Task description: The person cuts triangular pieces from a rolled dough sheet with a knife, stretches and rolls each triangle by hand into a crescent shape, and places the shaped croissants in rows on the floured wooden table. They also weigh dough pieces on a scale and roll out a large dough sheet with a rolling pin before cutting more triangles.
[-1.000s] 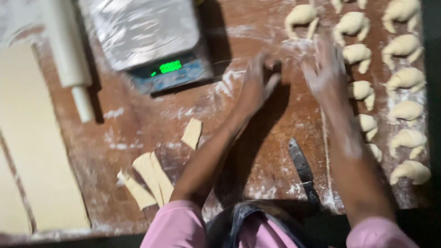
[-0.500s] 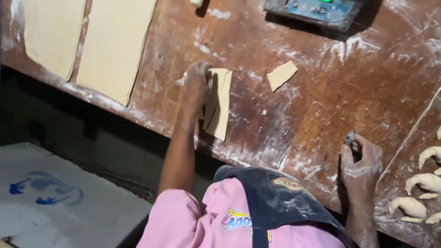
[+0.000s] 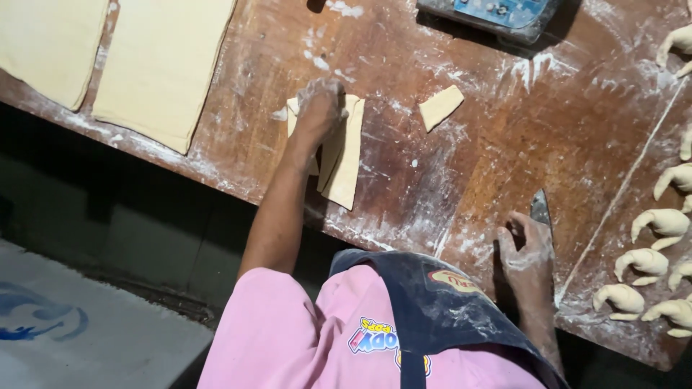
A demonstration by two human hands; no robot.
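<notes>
Since half a second back, hardly anything has shifted: the left hand (image 3: 319, 108) stays pressed on the stack of cut dough triangles (image 3: 344, 155) and the right hand (image 3: 528, 248) stays by the knife (image 3: 540, 207), while the view has only slid a little so that more shaped rolls show at the right. From the head camera, the left hand lies flat, fingers together, on top of the pale wedges near the middle of the floured wooden table (image 3: 461, 158); whether it has pinched one up I cannot tell. The right hand rests loosely curled at the near edge, touching the knife's handle end, blade pointing away, but I cannot tell if it truly grips it. As for progress, I would judge the shaping well under way and far from done: a row of rolled crescents (image 3: 659, 223) sits at the right, yet the stack of triangles, a loose dough piece (image 3: 440, 106) further right, and two broad uncut dough sheets (image 3: 162, 65) at the far left are still unrolled. At the far edge stands a kitchen scale (image 3: 497, 14) with a blue panel. The person wears a pink shirt under a dark apron (image 3: 425, 317) bearing a small oval patch, and the shirt has a bright printed emblem. Down at the left lies a white sheet with a blue swirl (image 3: 36, 317).
</notes>
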